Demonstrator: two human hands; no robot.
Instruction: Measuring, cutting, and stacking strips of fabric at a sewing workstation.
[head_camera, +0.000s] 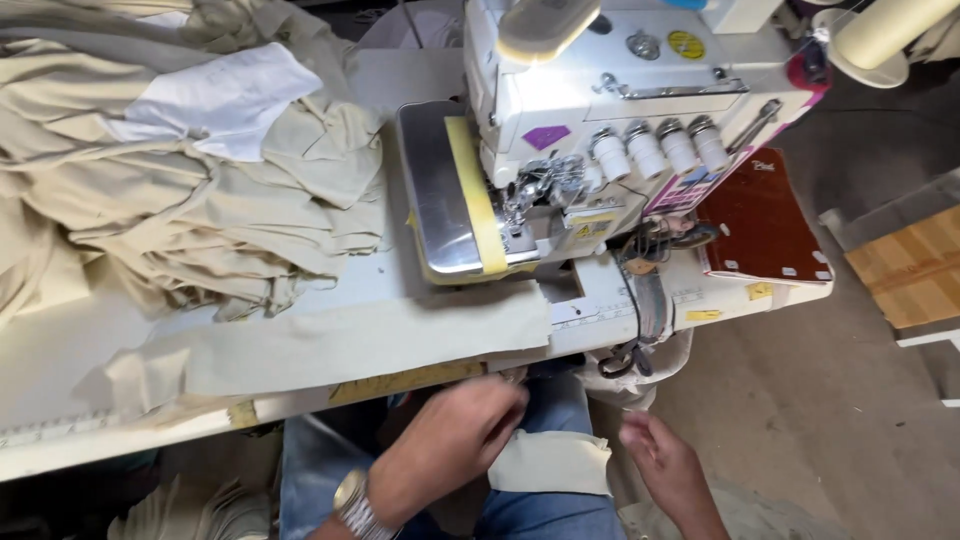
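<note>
The left hand, with a silver wristwatch, pinches the top edge of a small cream cloth piece lying on a lap in blue jeans. The right hand hangs just beside the cloth, fingers loosely curled and holding nothing. Above them, a long cream fabric strip lies on the white sewing table, under the white sewing machine. A big heap of cream fabric sits to the left.

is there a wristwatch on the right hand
No: the watch sits on the left hand's wrist; the right hand's wrist is bare.

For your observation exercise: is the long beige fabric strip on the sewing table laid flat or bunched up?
Laid flat: the long beige fabric strip lies smooth along the white sewing table edge, unlike the crumpled beige fabric pile behind.
</note>
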